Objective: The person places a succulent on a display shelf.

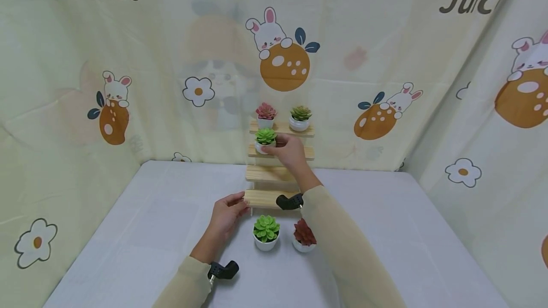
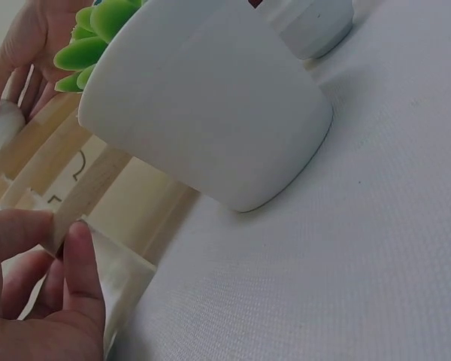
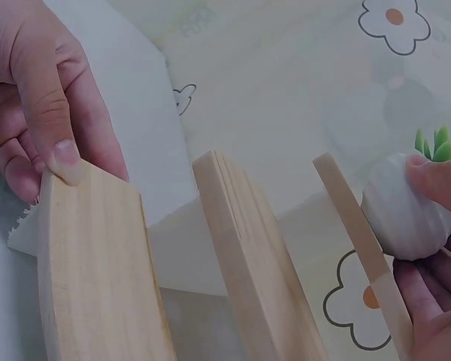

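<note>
A tiered wooden shelf (image 1: 269, 173) stands at the back of the table. My right hand (image 1: 292, 152) grips the white pot of a green succulent (image 1: 265, 137) at the left of the second tier from the top. In the right wrist view that ribbed pot (image 3: 407, 207) is against or just above the board; which, I cannot tell. With thumb and fingers, my left hand (image 1: 227, 215) pinches the left end of the lowest board (image 3: 98, 256). Before the shelf stand a bright green succulent (image 1: 266, 232) and a dark red succulent (image 1: 304, 235), partly behind the right sleeve.
On the top tier sit a pink succulent (image 1: 266, 115) at left and a green, reddish-tipped succulent (image 1: 300, 118) at right. A printed curtain (image 1: 171, 37) hangs behind the white-covered table (image 1: 141, 232). Each wrist wears a black camera (image 1: 224, 270).
</note>
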{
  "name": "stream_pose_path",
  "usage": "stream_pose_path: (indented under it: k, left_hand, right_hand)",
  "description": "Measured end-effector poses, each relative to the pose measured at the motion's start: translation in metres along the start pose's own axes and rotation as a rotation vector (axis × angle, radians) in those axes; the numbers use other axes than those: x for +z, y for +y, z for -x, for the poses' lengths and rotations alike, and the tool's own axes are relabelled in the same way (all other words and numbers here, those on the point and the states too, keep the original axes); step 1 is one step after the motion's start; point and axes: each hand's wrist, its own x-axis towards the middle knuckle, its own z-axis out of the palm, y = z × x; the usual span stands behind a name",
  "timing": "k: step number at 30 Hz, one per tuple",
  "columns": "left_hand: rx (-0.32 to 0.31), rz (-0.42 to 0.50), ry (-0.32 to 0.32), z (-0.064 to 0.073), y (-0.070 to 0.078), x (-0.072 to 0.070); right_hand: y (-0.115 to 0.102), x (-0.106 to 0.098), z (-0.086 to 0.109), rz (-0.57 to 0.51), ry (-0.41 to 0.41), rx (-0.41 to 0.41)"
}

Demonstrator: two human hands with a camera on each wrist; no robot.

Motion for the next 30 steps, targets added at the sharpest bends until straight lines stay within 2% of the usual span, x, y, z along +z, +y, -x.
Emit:
stream_pose_path:
  k: [9, 15, 22, 30]
  left_hand:
    - [-0.003, -0.011, 0.005, -0.001, -0.003, 0.001]
    - [-0.006, -0.015, 0.007, 0.002, -0.002, 0.002]
    - [0.002, -0.018, 0.000, 0.002, -0.003, 0.003]
    - [0.003, -0.007, 0.004, 0.002, 0.001, 0.002]
  right_hand:
    - [0.002, -0.001, 0.004, 0.004, 0.001, -0.007]
    - [0.001, -0.006, 0.014, -0.010, 0.010, 0.005]
    - [0.007, -0.023, 0.036, -0.117, 0.025, 0.022]
    - [0.020, -0.045, 0.065, -0.114, -0.006, -0.009]
